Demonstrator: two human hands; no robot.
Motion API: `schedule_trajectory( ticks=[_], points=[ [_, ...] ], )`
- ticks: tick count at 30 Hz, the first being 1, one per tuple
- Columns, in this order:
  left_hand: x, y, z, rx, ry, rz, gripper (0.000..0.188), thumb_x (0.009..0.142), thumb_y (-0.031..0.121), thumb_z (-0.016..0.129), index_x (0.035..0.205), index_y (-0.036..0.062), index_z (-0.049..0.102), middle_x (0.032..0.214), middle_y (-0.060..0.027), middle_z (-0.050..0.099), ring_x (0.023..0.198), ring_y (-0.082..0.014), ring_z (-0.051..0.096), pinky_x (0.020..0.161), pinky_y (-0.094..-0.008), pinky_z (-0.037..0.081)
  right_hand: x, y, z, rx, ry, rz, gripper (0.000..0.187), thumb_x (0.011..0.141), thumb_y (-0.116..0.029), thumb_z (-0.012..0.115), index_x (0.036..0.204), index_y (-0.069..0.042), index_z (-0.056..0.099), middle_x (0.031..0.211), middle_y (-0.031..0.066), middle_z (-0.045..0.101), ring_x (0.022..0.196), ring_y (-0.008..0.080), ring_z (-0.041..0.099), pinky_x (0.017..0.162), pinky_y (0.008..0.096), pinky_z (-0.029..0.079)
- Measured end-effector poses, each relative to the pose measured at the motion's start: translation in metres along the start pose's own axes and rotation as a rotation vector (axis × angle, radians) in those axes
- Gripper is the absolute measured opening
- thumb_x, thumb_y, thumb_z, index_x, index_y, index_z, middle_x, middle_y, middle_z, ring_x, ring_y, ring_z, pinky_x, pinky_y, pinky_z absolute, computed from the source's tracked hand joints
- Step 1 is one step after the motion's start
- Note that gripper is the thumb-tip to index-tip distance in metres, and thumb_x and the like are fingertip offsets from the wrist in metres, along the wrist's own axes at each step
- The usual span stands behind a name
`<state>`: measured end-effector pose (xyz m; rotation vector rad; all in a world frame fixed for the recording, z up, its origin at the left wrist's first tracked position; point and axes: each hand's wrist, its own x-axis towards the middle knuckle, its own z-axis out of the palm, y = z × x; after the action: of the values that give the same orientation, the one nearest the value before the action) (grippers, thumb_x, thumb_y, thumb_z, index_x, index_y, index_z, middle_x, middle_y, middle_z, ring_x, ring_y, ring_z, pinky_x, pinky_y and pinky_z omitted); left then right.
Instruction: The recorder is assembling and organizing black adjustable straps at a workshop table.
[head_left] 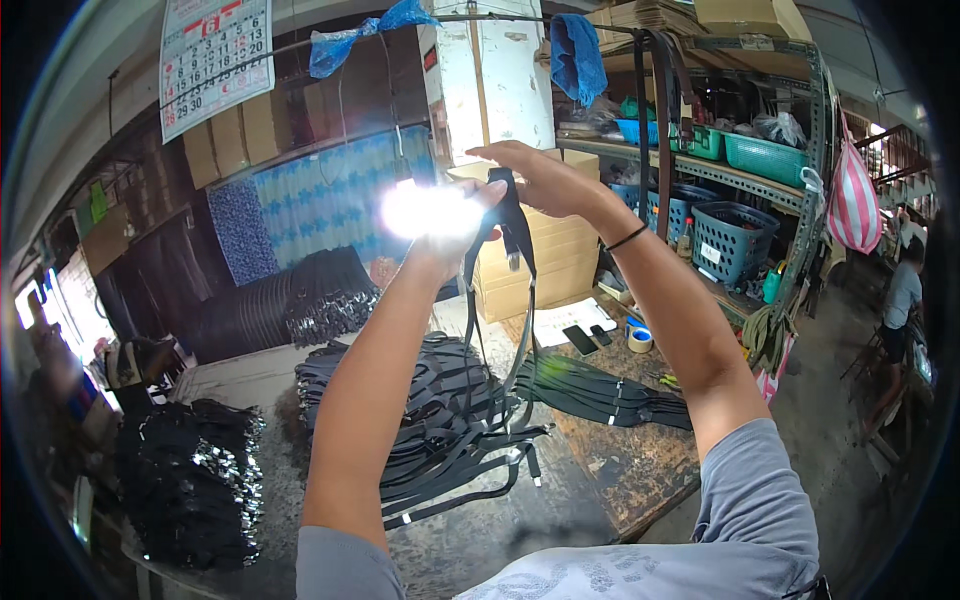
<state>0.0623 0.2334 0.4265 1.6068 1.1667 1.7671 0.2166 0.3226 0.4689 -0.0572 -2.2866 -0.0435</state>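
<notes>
Both my arms reach up over the table. My left hand (455, 215) is closed on a black strap (512, 225), its thumb pressed against it; bright lamp glare hides much of the hand. My right hand (548, 182) is beside the strap's top, fingers stretched out to the left and apart; whether its thumb touches the strap is unclear. The strap folds over at the top, and a short end with a pale metal tip hangs down. Its long loops drop towards a pile of black straps (440, 385) on the table.
More black straps (190, 480) with shiny ends lie at the left, and a flat bundle (600, 392) at the right. Beyond are a cardboard box (530, 270), a phone (579, 340) and a tape roll (639, 340). A lit lamp (410, 205) hangs by my left hand. Shelves (700, 170) hold baskets.
</notes>
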Motion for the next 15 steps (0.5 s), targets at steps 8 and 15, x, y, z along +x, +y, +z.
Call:
schedule_trajectory(
  ticks=[8, 15],
  points=[
    [-0.034, 0.012, -0.009, -0.062, -0.197, 0.036, 0.030, 0.098, 0.033, 0.060, 0.107, 0.0046, 0.065, 0.096, -0.0037, 0.069, 0.085, -0.0106, 0.066, 0.072, -0.0313, 0.058, -0.010, -0.020, -0.002, -0.062, 0.017, -0.113, 0.022, 0.084, 0.002, 0.063, 0.104, -0.006, 0.069, 0.113, 0.0141, 0.067, 0.111, 0.0320, 0.063, 0.094, 0.0379, 0.050],
    [-0.097, -0.064, -0.005, -0.666, -0.859, -0.039, 0.084, 0.087, 0.065, 0.059, 0.147, 0.0088, 0.041, 0.142, -0.0212, 0.052, 0.130, -0.0393, 0.050, 0.110, -0.0575, 0.036, -0.006, -0.044, -0.022, -0.282, 0.082, -0.261, 0.027, 0.078, 0.007, 0.056, 0.100, -0.006, 0.066, 0.105, 0.0103, 0.068, 0.096, 0.0294, 0.067, 0.080, 0.0373, 0.054]
  ],
)
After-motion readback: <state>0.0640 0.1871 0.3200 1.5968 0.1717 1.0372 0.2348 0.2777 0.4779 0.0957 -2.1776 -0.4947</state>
